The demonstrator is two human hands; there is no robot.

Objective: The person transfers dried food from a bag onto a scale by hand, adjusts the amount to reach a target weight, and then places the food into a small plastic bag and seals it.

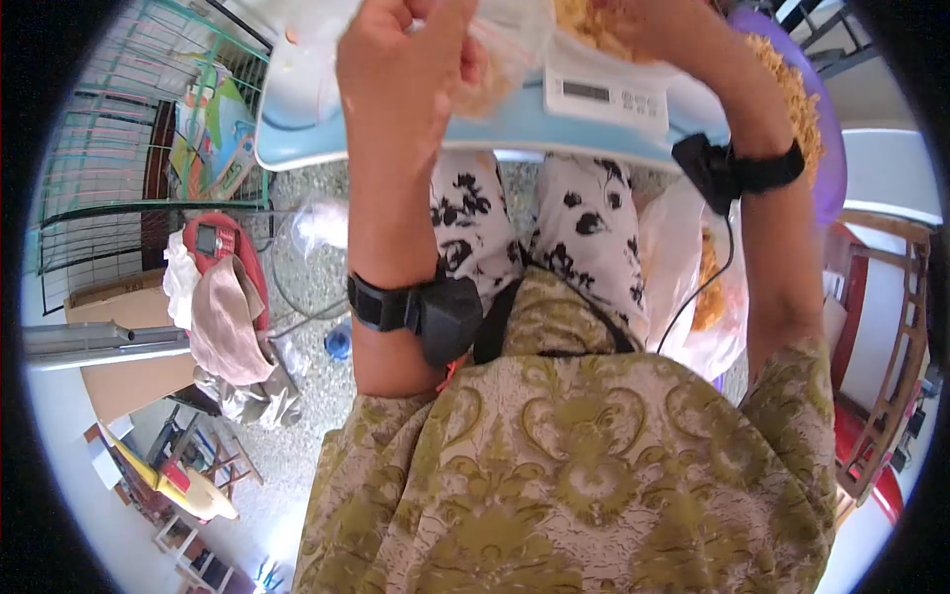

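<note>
My left hand [411, 59] is closed on a small clear plastic bag [495, 79] above the pale blue table [307, 139]. Some light brown food shows through the plastic. My right hand [663, 25] reaches into yellow-brown crumbly food [589, 28], which lies on a white digital scale [606, 97]; its fingers are smeared and partly cut off by the top edge. A purple basin [831, 109] full of similar food stands on the right, behind my right forearm.
A large plastic bag [683, 267] with orange-brown food stands beside my right leg. At the left are a green wire rack [109, 148] and a red stool [252, 267] with cloths and a small device on it.
</note>
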